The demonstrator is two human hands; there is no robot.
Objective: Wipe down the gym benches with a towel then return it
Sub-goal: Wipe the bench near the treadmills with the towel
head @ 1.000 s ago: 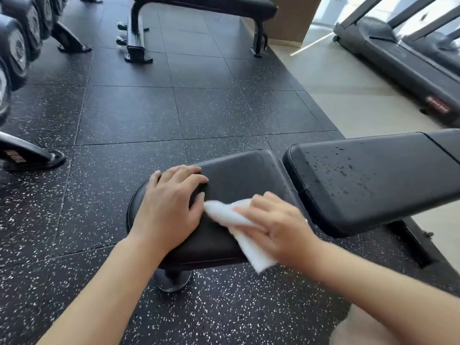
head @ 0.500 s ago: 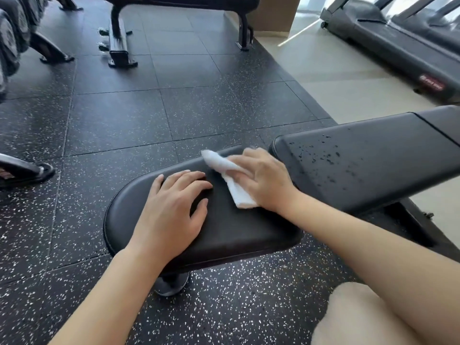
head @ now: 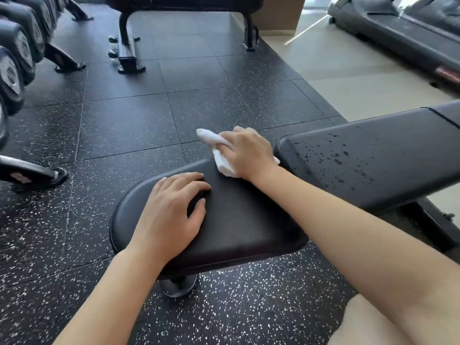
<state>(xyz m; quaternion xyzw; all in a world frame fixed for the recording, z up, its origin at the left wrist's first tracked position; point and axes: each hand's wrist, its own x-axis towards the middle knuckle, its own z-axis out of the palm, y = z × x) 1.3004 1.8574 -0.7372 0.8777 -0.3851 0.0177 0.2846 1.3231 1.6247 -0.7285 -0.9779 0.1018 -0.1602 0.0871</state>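
Black speckled rubber floor tiles (head: 129, 120). Dumbbell rack (head: 15, 58) upper left, treadmills (head: 403, 28) upper right on beige flooring (head: 348, 78). Daylight top right.

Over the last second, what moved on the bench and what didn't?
The right hand, gripping the white towel, swept across the seat pad from its near edge to its far edge, beside the gap to the back pad. Nothing was let go or newly grasped. The left hand stayed flat on the seat pad, and the droplets on the back pad remain unwiped.
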